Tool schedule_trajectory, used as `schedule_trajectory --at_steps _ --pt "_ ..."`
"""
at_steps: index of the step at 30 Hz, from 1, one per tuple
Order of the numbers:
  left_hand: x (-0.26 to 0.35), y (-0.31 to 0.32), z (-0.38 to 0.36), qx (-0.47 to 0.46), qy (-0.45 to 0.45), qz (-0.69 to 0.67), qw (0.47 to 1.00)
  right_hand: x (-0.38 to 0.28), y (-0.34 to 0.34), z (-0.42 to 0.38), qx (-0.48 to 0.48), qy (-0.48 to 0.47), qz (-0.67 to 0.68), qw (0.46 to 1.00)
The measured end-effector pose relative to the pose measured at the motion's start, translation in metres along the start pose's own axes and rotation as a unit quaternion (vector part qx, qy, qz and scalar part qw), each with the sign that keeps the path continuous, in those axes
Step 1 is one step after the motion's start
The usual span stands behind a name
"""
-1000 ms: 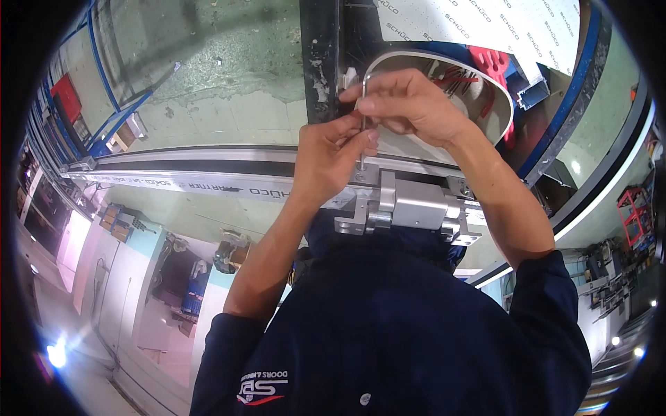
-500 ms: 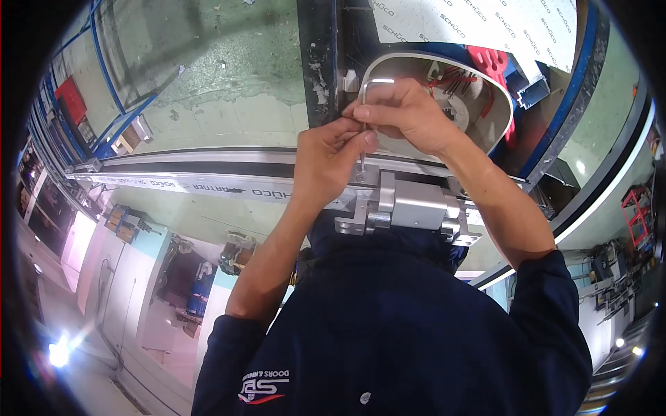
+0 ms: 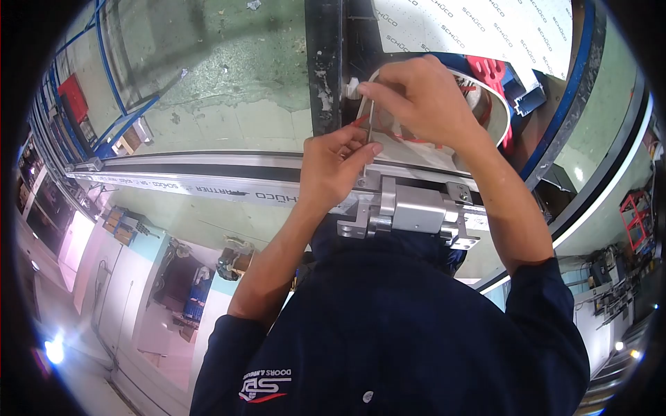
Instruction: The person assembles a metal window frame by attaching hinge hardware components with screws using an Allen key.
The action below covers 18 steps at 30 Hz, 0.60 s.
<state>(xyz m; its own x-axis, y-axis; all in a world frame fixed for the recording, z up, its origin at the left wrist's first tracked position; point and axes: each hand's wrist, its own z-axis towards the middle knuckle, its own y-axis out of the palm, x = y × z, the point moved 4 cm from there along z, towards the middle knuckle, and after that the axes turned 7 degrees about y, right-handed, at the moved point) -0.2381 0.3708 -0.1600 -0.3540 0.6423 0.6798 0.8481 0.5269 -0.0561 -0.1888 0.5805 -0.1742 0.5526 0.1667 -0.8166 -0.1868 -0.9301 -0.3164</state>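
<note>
An Allen key [image 3: 370, 119] stands nearly upright over the hinge plate [image 3: 371, 179], its lower end at a screw there. My left hand [image 3: 331, 166] pinches the key's long shaft low down, thumb and fingers closed. Higher up, my right hand [image 3: 430, 100] is closed round the key's bent top, and its fingers hide the short arm. The silver door hinge [image 3: 417, 208] sits on the long aluminium profile [image 3: 229, 187], just below both hands.
Behind my right hand, a white tub [image 3: 505, 104] holds tools and red-handled items. A printed white sheet [image 3: 479, 31] lies beyond it. At the right are a red slotted piece [image 3: 488, 69] and a blue-edged profile offcut [image 3: 531, 100]. A blue rack [image 3: 111, 69] stands at the left.
My right hand has shifted up and right and turned, covering the key's short arm that showed before. My left hand stays low on the shaft, slightly shifted.
</note>
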Motion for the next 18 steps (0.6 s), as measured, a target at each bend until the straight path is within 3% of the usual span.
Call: schedule_trajectory --at_steps 1,5,7,10,11,12,15,18 --pt "-0.001 0.000 0.000 -0.003 0.001 0.007 1.000 -0.006 0.001 0.002 0.042 -0.052 -0.101 0.993" --pt "-0.001 -0.002 0.001 -0.021 -0.025 0.024 0.999 -0.019 0.003 0.009 -0.035 0.085 -0.137 0.986" --pt "0.001 -0.001 -0.001 -0.014 -0.033 -0.009 0.999 -0.004 0.006 0.009 -0.150 0.147 0.111 0.971" --pt "0.005 -0.003 0.001 -0.020 -0.036 -0.042 0.998 0.016 0.010 0.005 -0.269 0.155 0.387 0.869" --pt "0.005 -0.003 0.000 -0.029 -0.039 -0.051 0.998 0.020 0.015 -0.001 -0.296 0.147 0.462 0.823" --pt "0.004 -0.003 0.000 -0.032 -0.041 -0.047 0.998 0.022 0.021 -0.001 -0.249 0.142 0.493 0.821" --pt "0.004 -0.002 0.001 -0.043 -0.031 -0.033 0.998 0.026 0.023 0.012 -0.221 0.120 0.322 0.913" --pt "0.001 -0.001 0.000 -0.051 -0.015 -0.018 0.998 0.006 0.034 0.020 -0.044 0.093 0.034 0.994"
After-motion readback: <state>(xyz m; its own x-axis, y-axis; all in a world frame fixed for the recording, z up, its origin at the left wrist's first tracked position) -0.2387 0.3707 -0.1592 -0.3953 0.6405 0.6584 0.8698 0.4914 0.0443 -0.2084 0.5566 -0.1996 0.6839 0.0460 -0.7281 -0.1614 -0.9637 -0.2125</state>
